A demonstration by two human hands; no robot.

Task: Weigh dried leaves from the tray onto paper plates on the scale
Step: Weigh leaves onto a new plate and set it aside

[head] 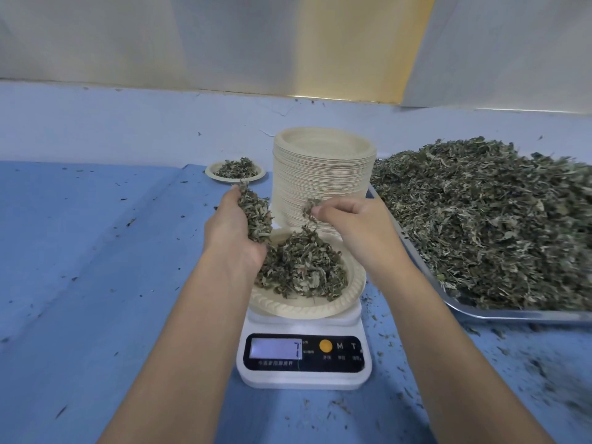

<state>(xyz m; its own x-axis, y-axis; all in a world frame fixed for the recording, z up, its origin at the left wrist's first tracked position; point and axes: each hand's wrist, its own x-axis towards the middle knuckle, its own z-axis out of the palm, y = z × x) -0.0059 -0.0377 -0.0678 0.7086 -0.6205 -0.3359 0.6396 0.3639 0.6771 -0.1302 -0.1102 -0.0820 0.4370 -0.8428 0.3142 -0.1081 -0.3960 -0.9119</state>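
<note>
A white digital scale [304, 363] stands in front of me, its display showing 7. On it sits a paper plate [307, 307] with a mound of dried leaves [304, 267]. My left hand [234, 229] hovers over the plate's left side and cups a handful of dried leaves. My right hand [349, 219] pinches a small tuft of leaves between its fingertips above the plate. At the right, a metal tray [480, 312] carries a large heap of dried leaves [496, 225].
A tall stack of paper plates [323, 174] stands just behind the scale. A filled paper plate [235, 172] lies farther back to the left. Leaf crumbs are scattered over the blue table cover [96, 251], thickest at the front right.
</note>
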